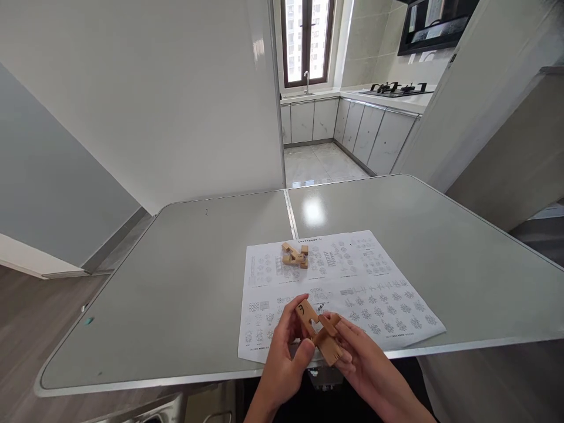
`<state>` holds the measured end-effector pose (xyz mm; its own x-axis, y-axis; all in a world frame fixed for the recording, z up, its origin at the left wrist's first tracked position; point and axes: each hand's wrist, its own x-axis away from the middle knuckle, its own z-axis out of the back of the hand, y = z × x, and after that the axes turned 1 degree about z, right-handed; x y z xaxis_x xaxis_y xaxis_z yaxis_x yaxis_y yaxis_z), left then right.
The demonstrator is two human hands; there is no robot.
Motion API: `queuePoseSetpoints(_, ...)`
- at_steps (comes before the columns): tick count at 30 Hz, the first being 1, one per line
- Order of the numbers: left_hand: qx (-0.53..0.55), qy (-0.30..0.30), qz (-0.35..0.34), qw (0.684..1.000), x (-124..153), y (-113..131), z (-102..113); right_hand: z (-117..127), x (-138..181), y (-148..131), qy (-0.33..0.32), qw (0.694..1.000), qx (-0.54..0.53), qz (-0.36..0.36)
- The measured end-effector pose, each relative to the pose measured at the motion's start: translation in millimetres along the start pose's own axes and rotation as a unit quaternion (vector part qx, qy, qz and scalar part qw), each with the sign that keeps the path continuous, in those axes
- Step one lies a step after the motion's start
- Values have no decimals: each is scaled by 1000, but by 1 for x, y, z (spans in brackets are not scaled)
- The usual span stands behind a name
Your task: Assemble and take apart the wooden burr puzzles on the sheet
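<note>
Both hands meet over the near edge of the paper sheet. My left hand (285, 357) is closed on a notched wooden puzzle piece (305, 310) that bears a dark mark at its upper end. In my right hand (362, 359) are more wooden puzzle pieces (328, 345), touching the left one at an angle; whether they are interlocked I cannot tell. Beyond the hands, several loose wooden pieces (295, 257) lie in a small heap on the instruction sheet (317, 276), which is printed with small diagrams.
The sheet lies on a grey-green table (185, 294) with a pale rim and a seam across it. A small teal bit (89, 321) sits near the left edge. Past the table are a white wall (198, 106) and a kitchen with cabinets (365, 126) and a gas stove (399, 89).
</note>
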<state>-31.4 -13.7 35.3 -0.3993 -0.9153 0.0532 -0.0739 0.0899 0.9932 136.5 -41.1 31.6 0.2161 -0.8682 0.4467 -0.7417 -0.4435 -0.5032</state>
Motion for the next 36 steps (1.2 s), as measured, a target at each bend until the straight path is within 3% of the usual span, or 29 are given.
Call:
queuePoseSetpoints(6,-11,47,-22,999,1,-5,-3,-7,-3,8,-10,1000,-15,-1)
queuePoseSetpoints(18,-10,61,-29,998,0,-7,-3,-13,-2,6,12,1000,-9,5)
queuePoseSetpoints(27,-3,63,52,997,-1,5,0,-5,-1,4,17,1000,-10,-19)
queuePoseSetpoints(36,93,29,69,993,-4,3,4,-9,8,0,30,999,35,11)
